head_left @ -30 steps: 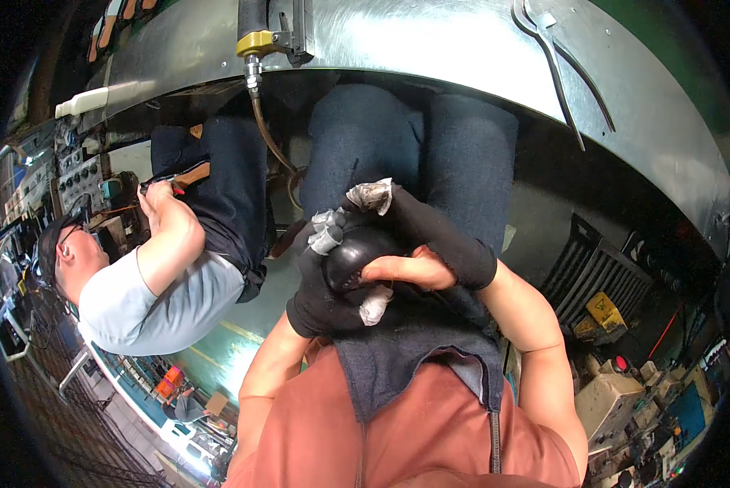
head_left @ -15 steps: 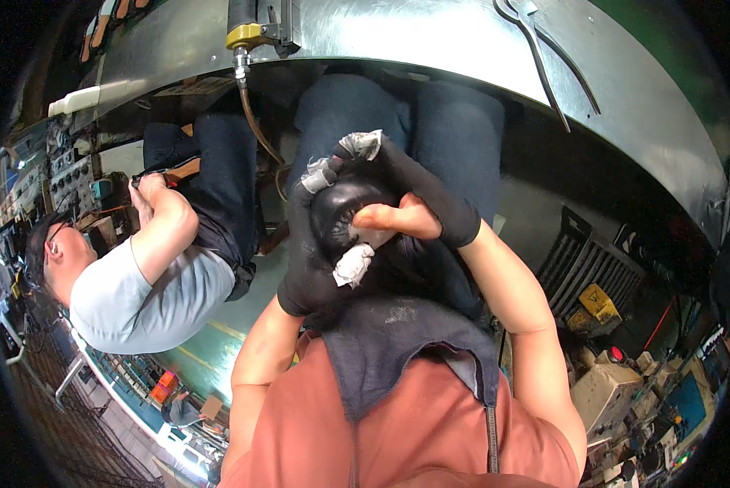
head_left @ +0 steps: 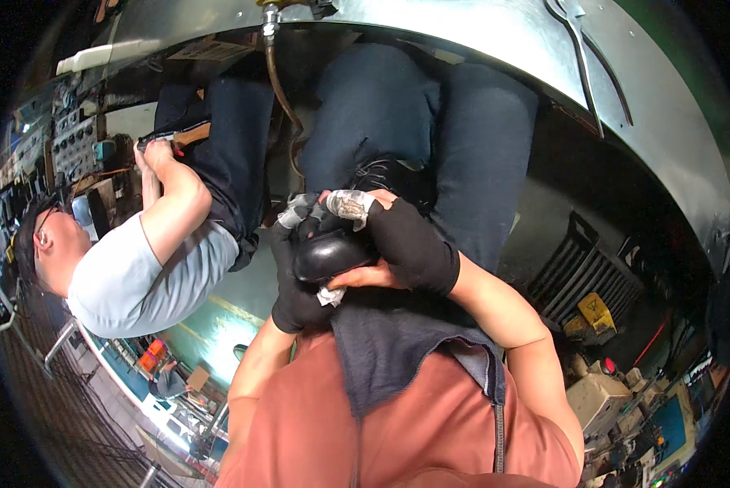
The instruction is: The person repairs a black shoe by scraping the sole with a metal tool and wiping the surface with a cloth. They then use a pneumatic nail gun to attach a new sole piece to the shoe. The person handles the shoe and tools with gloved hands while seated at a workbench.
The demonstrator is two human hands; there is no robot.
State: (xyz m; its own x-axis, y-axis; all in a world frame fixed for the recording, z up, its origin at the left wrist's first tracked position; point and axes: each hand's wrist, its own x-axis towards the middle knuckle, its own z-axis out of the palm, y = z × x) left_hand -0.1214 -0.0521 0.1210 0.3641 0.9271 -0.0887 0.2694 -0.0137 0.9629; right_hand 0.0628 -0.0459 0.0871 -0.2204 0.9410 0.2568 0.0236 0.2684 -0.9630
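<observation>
Both my hands meet over my lap around a shiny black rounded object (head_left: 330, 253). My left hand (head_left: 293, 286), in a black fingerless glove with taped fingertips, cups the object from below and the left. My right hand (head_left: 397, 241), also gloved in black with tape on the fingers, wraps over it from the right, thumb under its lower edge. A bit of white material (head_left: 329, 296) sticks out beneath the object. My legs in dark jeans (head_left: 430, 122) stretch away under the hands, and a dark apron (head_left: 389, 350) covers my lap.
A curved sheet-metal bench (head_left: 495, 41) runs across the top, with pliers (head_left: 580, 49) lying on it and a brass fitting with a hose (head_left: 277, 57) hanging down. A person in a light grey shirt (head_left: 137, 268) sits at my left. Machines and boxes (head_left: 617, 390) crowd the lower right.
My hands and the black object have dropped lower in the picture and closer to my body. The person at my left has shifted slightly, arm still raised.
</observation>
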